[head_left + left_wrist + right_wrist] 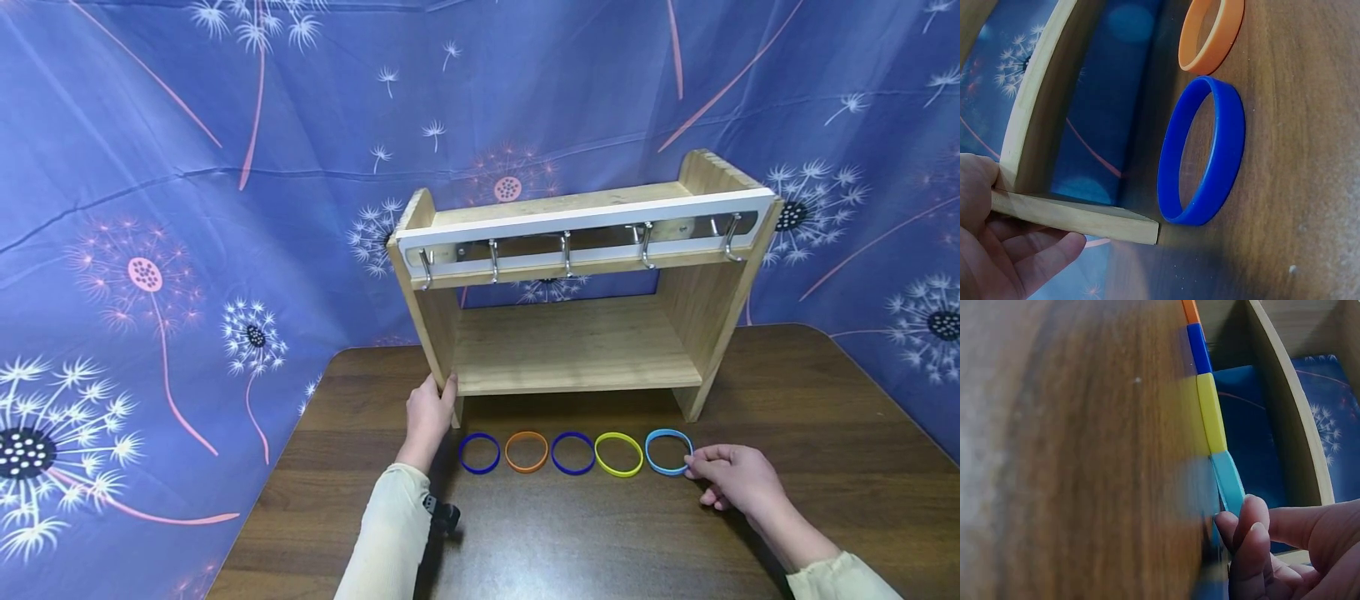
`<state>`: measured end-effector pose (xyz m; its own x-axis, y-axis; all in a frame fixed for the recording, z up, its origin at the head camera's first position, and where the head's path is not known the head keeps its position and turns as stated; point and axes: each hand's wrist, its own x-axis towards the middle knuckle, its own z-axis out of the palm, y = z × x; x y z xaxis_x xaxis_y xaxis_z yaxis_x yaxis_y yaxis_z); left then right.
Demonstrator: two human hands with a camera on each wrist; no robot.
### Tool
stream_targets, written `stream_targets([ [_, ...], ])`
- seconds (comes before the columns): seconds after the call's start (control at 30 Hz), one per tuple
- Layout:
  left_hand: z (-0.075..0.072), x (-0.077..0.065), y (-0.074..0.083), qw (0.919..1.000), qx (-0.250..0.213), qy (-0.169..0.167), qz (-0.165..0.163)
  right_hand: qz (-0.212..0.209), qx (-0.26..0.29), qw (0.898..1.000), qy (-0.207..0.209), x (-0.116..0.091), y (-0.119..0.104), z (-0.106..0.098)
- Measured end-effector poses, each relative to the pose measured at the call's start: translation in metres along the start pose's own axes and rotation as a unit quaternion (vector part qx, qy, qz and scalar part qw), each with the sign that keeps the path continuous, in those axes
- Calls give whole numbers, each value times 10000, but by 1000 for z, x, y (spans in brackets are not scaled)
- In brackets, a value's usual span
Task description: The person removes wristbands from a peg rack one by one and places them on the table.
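1. The left hand (429, 417) gripped the wooden rack (570, 350) at its left leg; the right hand (738, 479) pinched the light-blue ring (668, 452) on the table (825, 467).
2. All five rings lay in a row; the hooks (567, 252) hung bare, so nothing looked hung yet.

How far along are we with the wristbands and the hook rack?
Done: nothing hung; all five hooks are bare. In hand: the right hand pinches the light blue band on the table; the left hand holds the wooden rack by its left side. Left: all five bands still lie in a row.
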<state>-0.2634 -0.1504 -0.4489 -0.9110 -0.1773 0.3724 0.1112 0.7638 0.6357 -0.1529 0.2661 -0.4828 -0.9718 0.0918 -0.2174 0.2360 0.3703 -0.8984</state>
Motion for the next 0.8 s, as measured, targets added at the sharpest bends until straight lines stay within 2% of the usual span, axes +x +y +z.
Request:
stream_targets([
  [0.37,0,-1,2,10000,1,-55,-13,-133,-140,9997,115,-7,5,-7],
  [0.47,0,-1,2,10000,5,-71,-30,-270,-196,9991,252,-10,4,-8],
  [0.6,-1,0,0,9999,-9,-113,-32,-684,-406,9956,499,-11,-1,-12],
  [0.7,-1,0,-3,9999,-42,-157,-11,-1145,-885,9858,854,-11,-6,-15],
  [0.73,-1,0,-4,9998,-51,-170,-2,-1321,-1123,9796,1021,-11,-8,-16],
  [0.8,0,-1,-6,9998,-53,-206,-1,-1699,-1716,9599,1424,-9,-10,-18],
])
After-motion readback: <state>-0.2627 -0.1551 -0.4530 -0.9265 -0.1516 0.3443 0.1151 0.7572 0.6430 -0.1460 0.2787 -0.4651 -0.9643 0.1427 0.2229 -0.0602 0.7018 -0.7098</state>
